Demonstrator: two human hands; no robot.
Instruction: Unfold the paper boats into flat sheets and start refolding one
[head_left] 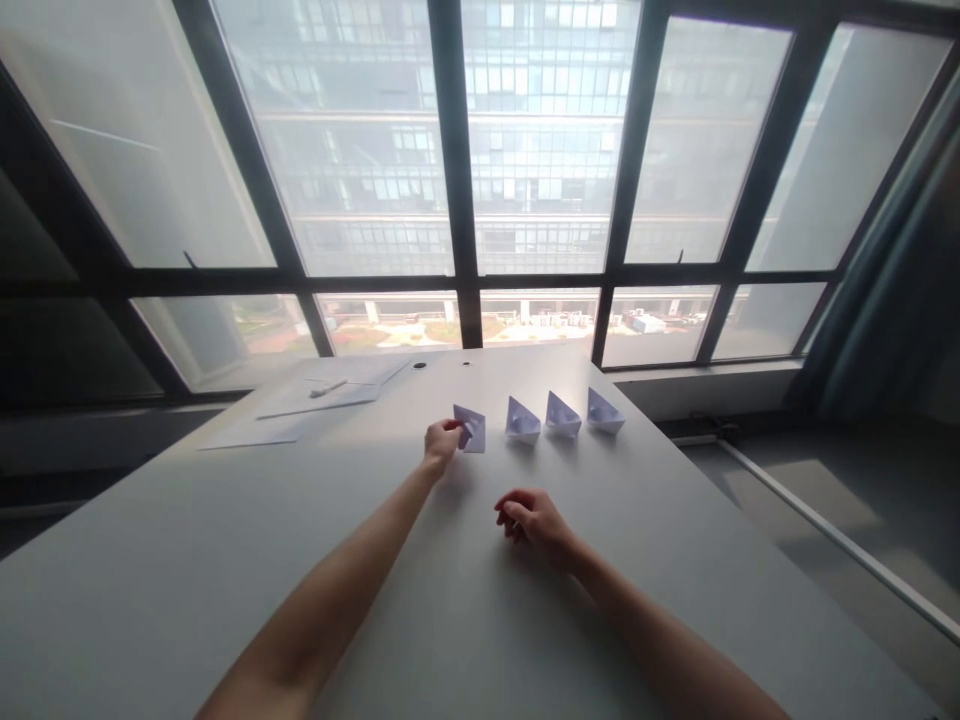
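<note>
My left hand [441, 441] reaches far across the grey table [225, 560] and pinches a white folded paper boat [472, 428] at its left side. To the right of it stand three more folded paper boats in a row: one [522, 421], another [562, 416] and the last [604, 411]. My right hand [531, 520] rests on the table nearer to me, fingers curled in loosely, with nothing visible in it.
Flat white paper sheets [300, 405] lie at the far left of the table, with a pen [328, 388] on them. Two small dark dots [419, 365] sit near the far edge. Large windows stand behind the table. The table's right edge drops to the floor.
</note>
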